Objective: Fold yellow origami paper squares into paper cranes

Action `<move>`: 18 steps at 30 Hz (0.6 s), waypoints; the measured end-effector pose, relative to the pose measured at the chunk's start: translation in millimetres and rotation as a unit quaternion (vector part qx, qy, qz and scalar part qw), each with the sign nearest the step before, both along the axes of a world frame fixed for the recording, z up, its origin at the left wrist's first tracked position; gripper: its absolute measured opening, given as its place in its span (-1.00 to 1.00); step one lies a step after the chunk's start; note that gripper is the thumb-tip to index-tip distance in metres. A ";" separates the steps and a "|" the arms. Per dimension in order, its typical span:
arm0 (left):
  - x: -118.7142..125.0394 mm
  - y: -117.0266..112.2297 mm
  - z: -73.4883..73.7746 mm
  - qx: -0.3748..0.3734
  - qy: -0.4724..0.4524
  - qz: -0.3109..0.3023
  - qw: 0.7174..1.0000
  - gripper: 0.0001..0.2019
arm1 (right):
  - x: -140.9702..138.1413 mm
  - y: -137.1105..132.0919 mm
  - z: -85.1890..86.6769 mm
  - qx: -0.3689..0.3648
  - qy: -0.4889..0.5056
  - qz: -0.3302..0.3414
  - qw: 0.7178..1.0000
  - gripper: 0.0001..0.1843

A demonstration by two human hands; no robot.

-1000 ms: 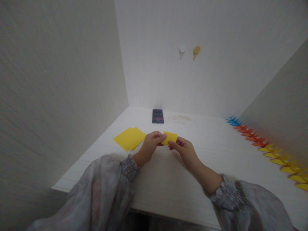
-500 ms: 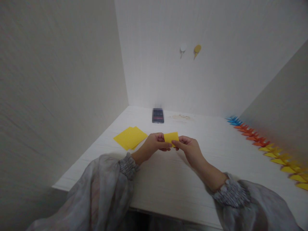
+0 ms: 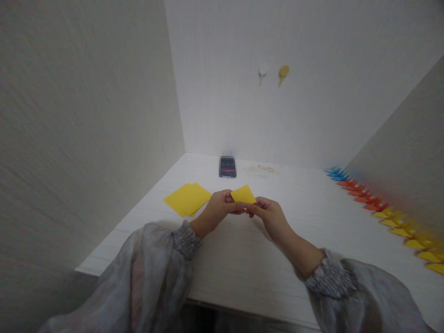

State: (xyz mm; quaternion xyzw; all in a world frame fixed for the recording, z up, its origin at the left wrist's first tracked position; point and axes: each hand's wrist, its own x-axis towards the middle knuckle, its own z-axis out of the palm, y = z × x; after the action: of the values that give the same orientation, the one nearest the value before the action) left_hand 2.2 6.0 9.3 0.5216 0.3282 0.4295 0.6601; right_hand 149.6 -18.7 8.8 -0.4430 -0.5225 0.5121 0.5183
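Note:
A small folded yellow paper [image 3: 243, 195] is held just above the white table [image 3: 243, 259], pinched from both sides. My left hand [image 3: 218, 210] grips its left edge with closed fingers. My right hand [image 3: 268, 214] pinches its lower right edge. The paper is tilted so its flat face shows, with one corner pointing up. A stack of flat yellow paper sheets [image 3: 187, 198] lies on the table just left of my left hand.
A dark phone [image 3: 227, 167] lies near the back wall. A row of folded paper pieces, blue [image 3: 336, 174], orange [image 3: 362, 195] and yellow [image 3: 412, 233], runs along the right wall. Two hooks [image 3: 274, 73] hang on the back wall. Walls close in left, back and right.
The folded yellow paper has been turned between my fingers, from a level rectangle to a tilted shape with a raised corner. Both hands stayed at about the same spot.

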 end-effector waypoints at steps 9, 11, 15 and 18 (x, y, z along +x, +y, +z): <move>0.8 -0.9 0.6 0.022 -0.022 0.013 0.999 -0.68 | 3.8 -0.1 -2.0 -0.009 0.063 -0.001 0.998 -0.82; 0.3 -0.2 0.7 0.022 -0.026 0.025 0.999 -0.63 | 4.4 0.0 -1.6 -0.017 0.072 0.006 0.997 -0.80; 1.1 -0.6 3.3 0.011 -0.019 0.034 0.999 -0.55 | 1.6 -1.3 -1.0 -0.020 0.080 0.000 0.997 -0.81; 2.2 -1.3 5.8 0.006 -0.013 0.041 0.999 -0.53 | 1.2 -0.6 0.0 -0.021 0.083 -0.009 0.996 -0.81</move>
State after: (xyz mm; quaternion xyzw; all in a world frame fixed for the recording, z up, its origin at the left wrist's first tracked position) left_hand 4.4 4.7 15.1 0.5062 0.3380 0.4648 0.6430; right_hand 150.9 -19.3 8.9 -0.4148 -0.4627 0.5529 0.5551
